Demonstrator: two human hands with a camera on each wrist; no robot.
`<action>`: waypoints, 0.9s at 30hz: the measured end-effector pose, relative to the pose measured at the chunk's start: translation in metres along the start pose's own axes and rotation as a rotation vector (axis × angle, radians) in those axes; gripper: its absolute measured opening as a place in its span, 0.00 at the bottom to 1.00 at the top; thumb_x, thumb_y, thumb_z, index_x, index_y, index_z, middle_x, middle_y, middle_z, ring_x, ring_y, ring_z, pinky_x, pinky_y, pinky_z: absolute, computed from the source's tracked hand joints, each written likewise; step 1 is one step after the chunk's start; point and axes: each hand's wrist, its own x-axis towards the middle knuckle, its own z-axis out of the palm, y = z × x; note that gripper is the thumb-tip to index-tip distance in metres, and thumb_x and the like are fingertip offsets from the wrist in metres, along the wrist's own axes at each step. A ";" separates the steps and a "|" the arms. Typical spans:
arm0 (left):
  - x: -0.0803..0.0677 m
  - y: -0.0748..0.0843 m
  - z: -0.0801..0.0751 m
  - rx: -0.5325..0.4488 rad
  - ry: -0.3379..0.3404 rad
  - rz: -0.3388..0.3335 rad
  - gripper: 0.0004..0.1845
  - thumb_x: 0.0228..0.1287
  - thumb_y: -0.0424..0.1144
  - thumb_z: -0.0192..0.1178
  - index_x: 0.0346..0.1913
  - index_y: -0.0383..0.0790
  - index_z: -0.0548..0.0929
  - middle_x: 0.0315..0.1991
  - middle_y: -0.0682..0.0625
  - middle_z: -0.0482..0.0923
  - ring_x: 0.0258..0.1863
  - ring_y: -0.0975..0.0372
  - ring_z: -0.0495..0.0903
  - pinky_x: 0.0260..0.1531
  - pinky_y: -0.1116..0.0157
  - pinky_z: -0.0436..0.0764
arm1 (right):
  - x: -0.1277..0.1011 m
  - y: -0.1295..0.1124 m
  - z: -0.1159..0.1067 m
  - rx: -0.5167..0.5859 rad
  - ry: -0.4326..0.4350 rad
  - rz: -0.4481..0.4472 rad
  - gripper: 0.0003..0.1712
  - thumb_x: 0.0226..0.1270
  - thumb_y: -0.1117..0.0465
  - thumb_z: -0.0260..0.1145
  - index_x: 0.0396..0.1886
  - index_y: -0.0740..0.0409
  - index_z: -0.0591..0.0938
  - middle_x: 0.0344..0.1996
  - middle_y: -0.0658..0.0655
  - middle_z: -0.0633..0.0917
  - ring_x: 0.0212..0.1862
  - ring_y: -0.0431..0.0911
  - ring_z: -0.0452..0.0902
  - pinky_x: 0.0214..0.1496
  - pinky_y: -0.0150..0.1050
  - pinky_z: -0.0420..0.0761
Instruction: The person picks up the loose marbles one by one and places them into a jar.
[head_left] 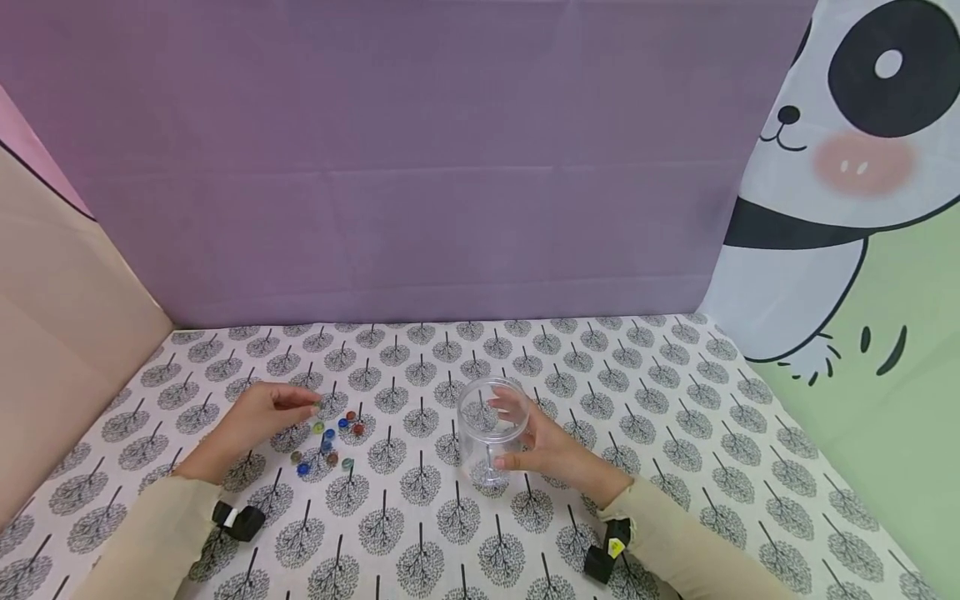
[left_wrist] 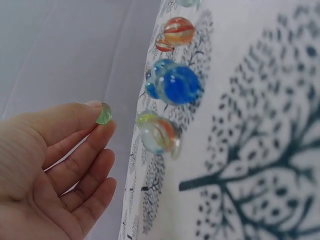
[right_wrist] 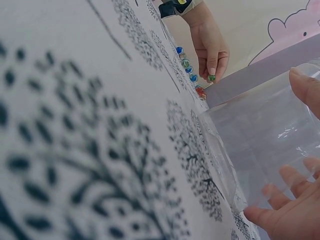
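A green marble [left_wrist: 104, 114] is pinched between the thumb and fingertips of my left hand [head_left: 262, 415], raised beside the other marbles. Those lie loosely grouped on the cloth: a blue marble [head_left: 303, 469] in front, a red marble [head_left: 358, 429] on the right side, a yellow-green marble [head_left: 318, 427] near the left fingertips, and several more. A clear, open-topped jar [head_left: 474, 454] stands upright to the right of them. My right hand [head_left: 555, 450] holds it from its right side, thumb in front and fingers round the back.
White cloth [head_left: 420, 575] with a black tree print covers the table. A purple curtain [head_left: 450, 167] hangs along the far edge. On the right is a green wall hanging with a panda [head_left: 795, 292]; a beige hanging [head_left: 60, 317] borders the left side.
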 end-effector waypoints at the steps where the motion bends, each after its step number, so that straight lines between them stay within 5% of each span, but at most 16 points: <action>1: 0.000 0.001 0.000 0.000 0.002 0.000 0.17 0.62 0.39 0.62 0.50 0.32 0.81 0.44 0.41 0.82 0.38 0.61 0.79 0.36 0.68 0.79 | 0.000 0.000 0.000 -0.001 0.001 0.003 0.53 0.51 0.60 0.74 0.72 0.38 0.53 0.70 0.53 0.61 0.70 0.53 0.55 0.70 0.52 0.56; 14: 0.001 0.015 0.002 0.057 0.027 0.070 0.16 0.62 0.38 0.62 0.49 0.32 0.82 0.42 0.41 0.83 0.35 0.64 0.80 0.35 0.71 0.79 | 0.000 0.001 0.001 -0.004 0.006 0.005 0.53 0.51 0.61 0.74 0.72 0.40 0.53 0.70 0.54 0.61 0.70 0.54 0.55 0.70 0.53 0.56; 27: -0.005 0.034 0.008 -0.049 -0.006 0.081 0.16 0.62 0.40 0.62 0.50 0.34 0.82 0.46 0.42 0.82 0.39 0.64 0.80 0.37 0.70 0.79 | 0.000 0.000 0.000 0.013 -0.011 -0.013 0.53 0.51 0.60 0.74 0.72 0.40 0.53 0.70 0.56 0.60 0.70 0.56 0.55 0.69 0.53 0.58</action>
